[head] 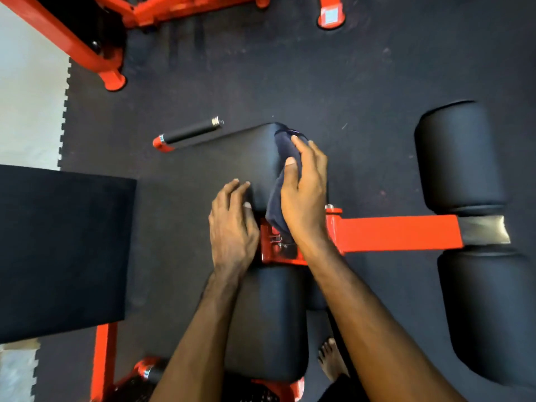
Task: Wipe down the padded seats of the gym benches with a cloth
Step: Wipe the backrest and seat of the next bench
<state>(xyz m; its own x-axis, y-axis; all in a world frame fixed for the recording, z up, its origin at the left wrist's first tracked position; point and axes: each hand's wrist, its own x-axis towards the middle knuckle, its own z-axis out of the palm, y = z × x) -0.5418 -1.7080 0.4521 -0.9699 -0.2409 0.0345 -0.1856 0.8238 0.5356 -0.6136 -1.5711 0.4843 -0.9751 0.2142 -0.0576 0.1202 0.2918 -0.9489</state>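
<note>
- Head view, centre of the frame: I see my right hand (304, 187) lying flat over a dark blue cloth (280, 198) on the right edge of the upper padded seat (240, 158). The fingers are nearly straight, the thumb along the fold, so this grip is pressing the cloth down rather than closed round it.
- My left hand (232, 224) rests just left of the cloth, on the near edge of the same pad, fingers loosely spread and holding nothing; it seems to steady the surface.
- The cloth hangs down over the orange bracket (278, 250) between the upper pad and the lower padded seat (266, 323) at the bottom centre.
- To do this stroke well, I would keep the palm flat, draw the cloth leftward across the full pad in overlapping passes, then take the rounded edges and the lower pad. I would gather the hanging tail first, since it could catch on the bracket pin.
- Right of the frame: two black roller pads (461, 158) on an orange arm (400, 233), well apart from my hands. A black handle (188, 133) juts out at the upper left of the seat.
- I can read no brand, label or writing anywhere; the pale patch on the orange foot (330, 15) at the top is blurred.
</note>
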